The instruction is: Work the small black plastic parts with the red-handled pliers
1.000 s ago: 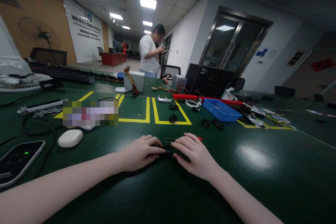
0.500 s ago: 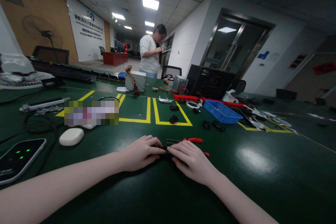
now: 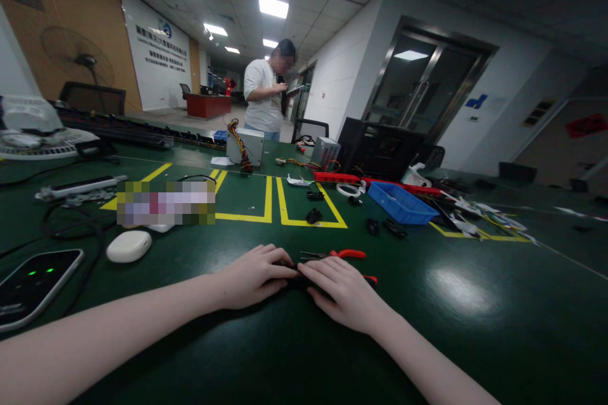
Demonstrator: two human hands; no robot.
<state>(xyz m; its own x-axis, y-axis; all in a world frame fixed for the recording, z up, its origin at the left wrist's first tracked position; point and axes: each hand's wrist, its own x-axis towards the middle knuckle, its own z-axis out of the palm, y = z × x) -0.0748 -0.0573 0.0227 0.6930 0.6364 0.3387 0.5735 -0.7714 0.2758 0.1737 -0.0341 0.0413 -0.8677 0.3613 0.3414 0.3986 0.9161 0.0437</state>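
Note:
Both my hands rest on the green table (image 3: 456, 329) with fingertips meeting over a small black object (image 3: 298, 280). My left hand (image 3: 254, 276) curls its fingers onto it from the left. My right hand (image 3: 344, 294) covers it from the right, fingers bent down. Most of the black object is hidden under the fingers, so I cannot name it. Red-handled pliers (image 3: 342, 255) lie just beyond my right hand, partly hidden by it.
A blue bin (image 3: 401, 202), red trays (image 3: 335, 176), black clips (image 3: 313, 215) and yellow floor-tape lines (image 3: 268, 202) lie ahead. A white puck (image 3: 128, 246) and a dark device with green lights (image 3: 33, 285) sit left. A person (image 3: 266, 92) stands beyond the table.
My right hand slid slightly left and nearer, uncovering the red pliers handles behind it. The standing person turned a little. My left hand stayed put.

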